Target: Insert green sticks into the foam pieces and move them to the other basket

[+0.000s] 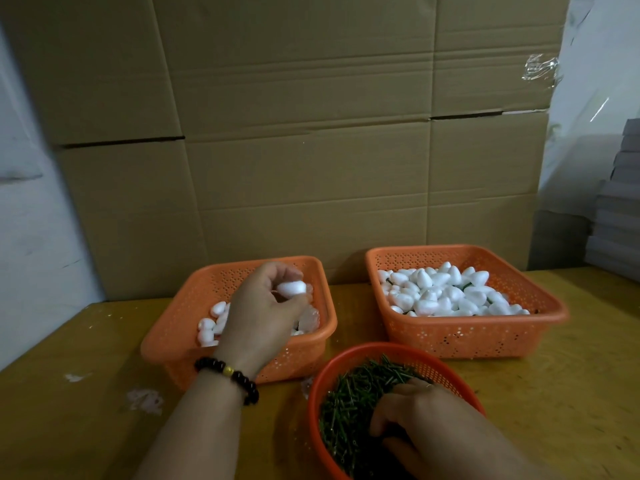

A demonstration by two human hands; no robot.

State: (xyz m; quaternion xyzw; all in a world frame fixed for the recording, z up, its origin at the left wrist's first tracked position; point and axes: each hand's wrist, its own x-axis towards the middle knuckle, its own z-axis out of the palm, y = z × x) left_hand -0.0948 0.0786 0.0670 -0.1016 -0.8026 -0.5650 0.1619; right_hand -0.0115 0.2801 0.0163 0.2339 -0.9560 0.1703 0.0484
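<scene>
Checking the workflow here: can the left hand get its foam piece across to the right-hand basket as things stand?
Probably yes. The left hand pinches a foam piece above the left basket, and the gap across to the right basket looks free; the right hand sits lower, in the round basket of green sticks.

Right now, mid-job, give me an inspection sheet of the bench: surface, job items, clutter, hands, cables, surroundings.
Surface: yellowish wooden table, scuffed, pale marks at left.
Job's things: left basket with few foam pieces; right basket heaped with foam pieces, some green sticks showing; round basket of green sticks.
Clutter: pale scrap on the table.
Hands: left hand, beaded bracelet at the wrist, holds a foam piece; right hand in the sticks, grip hidden.
Cables: nothing seen.
Surroundings: cardboard boxes behind; grey stack at right.
</scene>
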